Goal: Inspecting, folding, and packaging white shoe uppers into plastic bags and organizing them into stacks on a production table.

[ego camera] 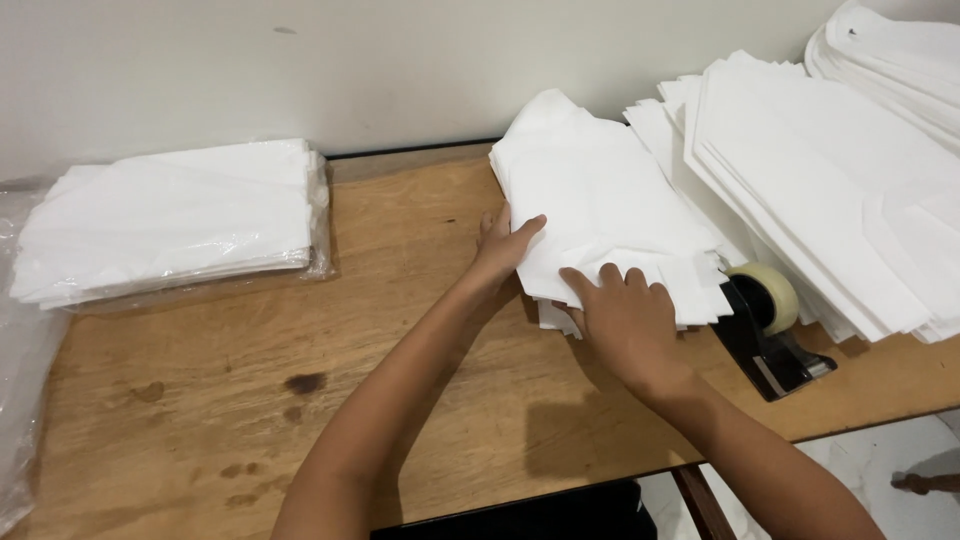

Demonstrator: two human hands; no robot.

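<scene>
Packing workshop, plywood bench (200, 400), stacked white sheets (830, 180), tape dispenser (765, 330)
</scene>
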